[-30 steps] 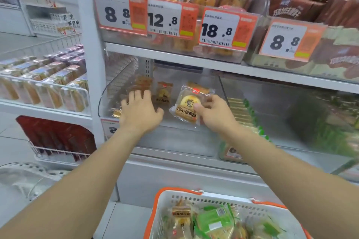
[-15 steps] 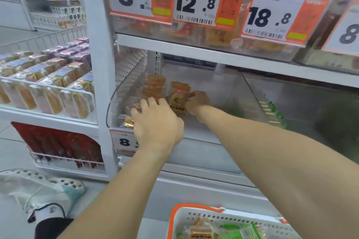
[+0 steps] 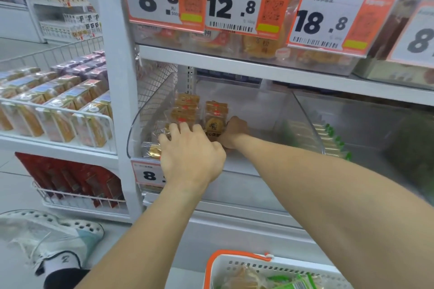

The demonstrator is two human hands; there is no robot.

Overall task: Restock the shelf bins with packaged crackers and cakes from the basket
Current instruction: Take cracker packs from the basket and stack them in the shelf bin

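The right hand [image 3: 234, 132], deep in the middle of the frame, has its fingers curled round a clear-wrapped round yellow cake with dark lettering [image 3: 213, 127], pinching it at the side as it stands it up in the clear plastic shelf bin [image 3: 145, 122]. The left hand [image 3: 191, 153] lies palm down over the front row of packets, fingers spread and fairly straight, pressing rather than gripping.

A second ago that cake was held up in front of the bin, near its lip; now it is well inside, just ahead of a short stack of the same packets, and the view has pushed in closer to the shelf. That reads to me as one item all but placed, with only the letting go left.

The cake looks small, flat and crinkly in its wrapper, likely to tip if left unsupported. The white plastic basket with the orange rim [image 3: 237, 265], at the lower middle of the frame, shows more wrapped cakes and green packets, so plenty remains to shelve.
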